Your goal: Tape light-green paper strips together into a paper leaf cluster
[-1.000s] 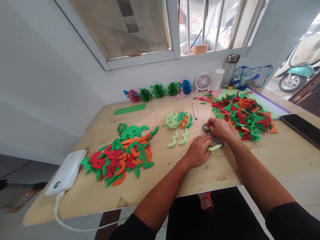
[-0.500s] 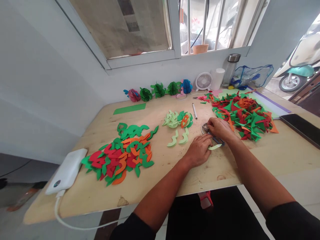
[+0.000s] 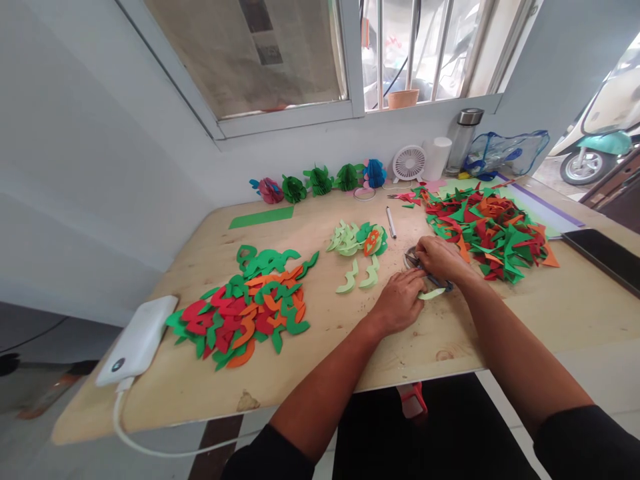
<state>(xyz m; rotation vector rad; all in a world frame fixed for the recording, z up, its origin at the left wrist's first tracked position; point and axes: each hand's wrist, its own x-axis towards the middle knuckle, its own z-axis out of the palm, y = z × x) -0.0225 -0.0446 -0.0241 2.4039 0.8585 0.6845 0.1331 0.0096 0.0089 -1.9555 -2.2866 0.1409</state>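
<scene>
My left hand (image 3: 399,301) rests low on the wooden table, its fingers bent and pressed together over a light green paper piece (image 3: 432,293) whose pointed end sticks out to the right. Just beyond and touching it is my right hand (image 3: 440,257), fingers closed and pointing down. Under and around the right fingers lies a dark grey looped tool (image 3: 411,258); my hands hide its middle, so its kind is unclear. To the left lie two curved light green paper cutouts (image 3: 371,273), below a small heap of light green and green cutouts (image 3: 345,240).
Coloured paper cutouts (image 3: 250,310) are heaped at left, pointed paper scraps (image 3: 495,233) at right. A pen (image 3: 391,223), green strip (image 3: 263,217), paper ornaments (image 3: 319,181), small fan (image 3: 409,163), bottle (image 3: 461,143), phone (image 3: 605,257) and corded white power bank (image 3: 137,341) surround them.
The view has shifted very slightly. Both hands hold nearly the same place, and the lower end of the grey tool has moved slightly to the right.
</scene>
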